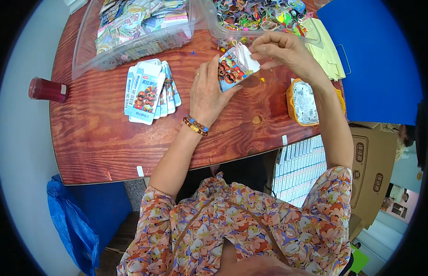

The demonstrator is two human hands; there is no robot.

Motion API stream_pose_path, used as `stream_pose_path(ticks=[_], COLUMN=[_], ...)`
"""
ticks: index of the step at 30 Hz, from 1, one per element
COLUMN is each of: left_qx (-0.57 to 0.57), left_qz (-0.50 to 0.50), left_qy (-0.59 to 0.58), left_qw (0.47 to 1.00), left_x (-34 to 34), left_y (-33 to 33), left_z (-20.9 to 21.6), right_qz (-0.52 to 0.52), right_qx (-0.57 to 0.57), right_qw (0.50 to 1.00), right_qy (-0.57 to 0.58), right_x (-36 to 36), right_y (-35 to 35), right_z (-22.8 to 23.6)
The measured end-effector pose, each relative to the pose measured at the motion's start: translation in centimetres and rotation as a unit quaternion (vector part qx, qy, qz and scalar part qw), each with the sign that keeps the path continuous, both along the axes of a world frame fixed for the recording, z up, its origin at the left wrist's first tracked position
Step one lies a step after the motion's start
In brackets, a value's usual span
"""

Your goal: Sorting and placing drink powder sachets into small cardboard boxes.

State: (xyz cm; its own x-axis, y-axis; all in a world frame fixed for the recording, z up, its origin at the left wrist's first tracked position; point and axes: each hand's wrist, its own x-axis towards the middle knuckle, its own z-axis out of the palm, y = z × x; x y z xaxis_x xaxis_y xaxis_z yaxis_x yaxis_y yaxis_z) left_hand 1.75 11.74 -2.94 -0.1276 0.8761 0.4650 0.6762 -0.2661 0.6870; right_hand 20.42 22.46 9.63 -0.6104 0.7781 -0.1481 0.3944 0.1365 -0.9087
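Note:
My left hand is closed round a small printed box with cartoon figures, held tilted above the table. A white cord is looped at the top of the box, beside its white flap. My right hand has bent fingers drawn together right at the upper right of the box. What those fingertips hold, if anything, is too small to make out. Left of my left hand lies a stack of flat blue-and-white box blanks with similar figures.
At the back stand clear bins of small packets and colourful trinkets. A dark red cylinder is at the left edge. On the right are an orange basket and yellow paper slips. Rows of packed boxes sit below the table.

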Motion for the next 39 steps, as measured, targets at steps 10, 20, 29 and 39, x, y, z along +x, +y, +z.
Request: stream_pose_path(ticks=[10, 20, 29, 39], left_qx=[-0.017, -0.010, -0.003, 0.018], left_qz=[0.016, 0.015, 0.021, 0.022], left_qy=[0.010, 0.022, -0.001, -0.004], left_qw=[1.000, 1.000, 1.000, 1.000], left_x=[-0.1, 0.0, -0.2, -0.3], left_y=[0.0, -0.2, 0.0, 0.2], left_z=[0.0, -0.2, -0.7, -0.5], right_qz=[0.017, -0.046, -0.027, -0.066], right_qx=[0.006, 0.074, -0.043, 0.200], right_qw=[0.994, 0.996, 0.998, 0.977], right_qy=[-0.105, 0.008, 0.025, 0.014], right_x=[-2.3, -1.3, -2.4, -2.1], right_y=[-3.5, -2.8, -3.7, -4.4], right_z=[-0.7, -2.1, -1.9, -4.3])
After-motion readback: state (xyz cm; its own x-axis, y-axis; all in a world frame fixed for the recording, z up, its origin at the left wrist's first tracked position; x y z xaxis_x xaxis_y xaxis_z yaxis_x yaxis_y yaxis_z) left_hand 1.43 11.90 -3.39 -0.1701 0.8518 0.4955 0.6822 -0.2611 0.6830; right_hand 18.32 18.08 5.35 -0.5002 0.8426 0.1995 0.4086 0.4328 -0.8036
